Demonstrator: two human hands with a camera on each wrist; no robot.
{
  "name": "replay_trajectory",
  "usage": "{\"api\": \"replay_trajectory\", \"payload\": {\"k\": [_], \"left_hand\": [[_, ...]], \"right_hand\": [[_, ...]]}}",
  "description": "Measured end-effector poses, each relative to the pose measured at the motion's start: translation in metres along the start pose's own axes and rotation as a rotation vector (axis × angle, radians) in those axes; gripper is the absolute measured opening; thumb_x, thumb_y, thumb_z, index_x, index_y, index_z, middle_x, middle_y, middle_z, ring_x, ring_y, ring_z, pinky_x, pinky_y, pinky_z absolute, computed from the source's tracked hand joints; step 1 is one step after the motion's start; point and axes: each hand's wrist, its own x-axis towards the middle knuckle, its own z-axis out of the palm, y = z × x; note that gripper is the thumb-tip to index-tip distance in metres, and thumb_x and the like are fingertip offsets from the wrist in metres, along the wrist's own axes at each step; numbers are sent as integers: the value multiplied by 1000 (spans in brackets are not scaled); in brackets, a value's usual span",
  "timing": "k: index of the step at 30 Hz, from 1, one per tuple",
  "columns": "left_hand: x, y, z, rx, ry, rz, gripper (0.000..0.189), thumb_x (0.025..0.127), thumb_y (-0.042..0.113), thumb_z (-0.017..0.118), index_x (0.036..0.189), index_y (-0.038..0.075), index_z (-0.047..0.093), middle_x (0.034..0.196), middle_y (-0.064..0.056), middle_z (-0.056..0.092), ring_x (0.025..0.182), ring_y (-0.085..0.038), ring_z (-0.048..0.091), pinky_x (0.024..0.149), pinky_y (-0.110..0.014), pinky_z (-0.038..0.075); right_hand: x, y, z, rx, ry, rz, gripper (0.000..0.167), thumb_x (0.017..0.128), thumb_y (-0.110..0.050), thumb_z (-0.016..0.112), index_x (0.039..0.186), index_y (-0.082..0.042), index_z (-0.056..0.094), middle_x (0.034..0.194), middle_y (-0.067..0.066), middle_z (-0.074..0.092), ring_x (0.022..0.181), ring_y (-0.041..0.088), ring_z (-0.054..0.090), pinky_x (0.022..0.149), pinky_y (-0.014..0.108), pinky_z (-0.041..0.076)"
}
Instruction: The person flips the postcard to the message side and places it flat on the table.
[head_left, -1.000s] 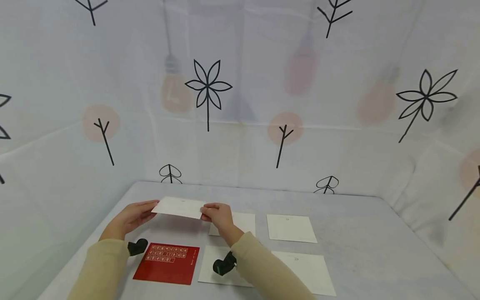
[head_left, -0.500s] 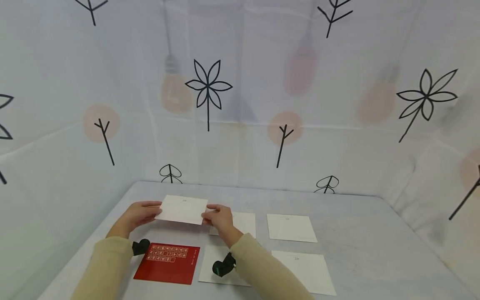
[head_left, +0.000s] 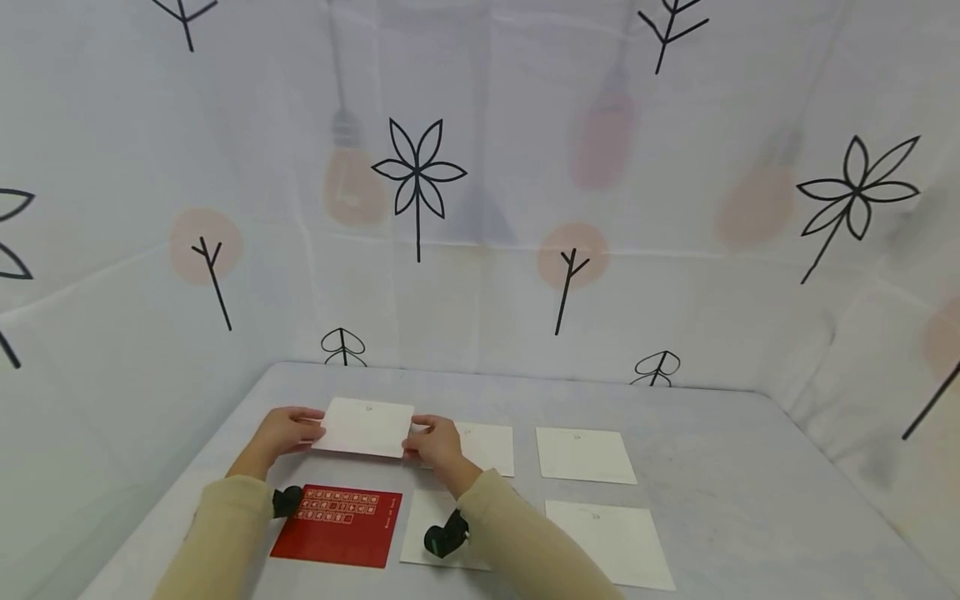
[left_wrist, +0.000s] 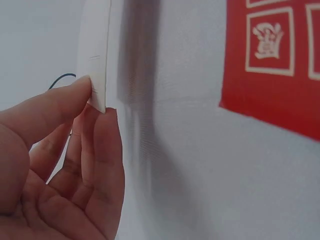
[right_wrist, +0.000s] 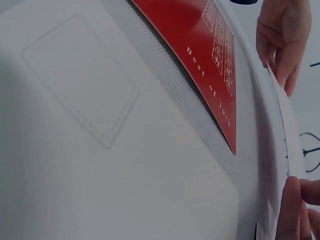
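Both hands hold a white card by its two short sides, just above the far left of the table. My left hand pinches the left edge; the left wrist view shows the thumb on one face of the card and the fingertips on the other. At the opposite edge, my right hand grips it between thumb and fingers. A red card printed with rows of small squares lies nearer, and "Best of luck" is readable on it in the right wrist view. The held card's underside is mostly hidden.
Several white cards lie face-up in two rows: one partly behind my right hand, one at the back right, one at the front right, and one partly under my right wrist. A patterned white cloth hangs behind the table.
The held card has tipped so its white face shows more, and it has come down slightly towards the table. My left hand has shifted a little to the right.
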Motion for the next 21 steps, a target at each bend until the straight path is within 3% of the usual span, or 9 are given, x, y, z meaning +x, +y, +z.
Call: {"api": "replay_trajectory", "payload": {"k": [11,21], "left_hand": [[1,-7,7,40,46,-12,41,83,2,66,120,-10,54,106,-25,60,81,-20,61,67,-29,54],[1,-9,8,101,38,-24,36,81,2,67,114,-11,58,94,-19,63,72,-16,57,61,-26,51]], "right_hand": [[-1,3,0,-42,-46,16,49,76,11,67,123,4,56,79,10,58,62,15,65,62,29,55],[-1,-3,2,-216,-64,32,37,80,-1,65,116,7,57,75,6,63,58,13,64,61,27,53]]}}
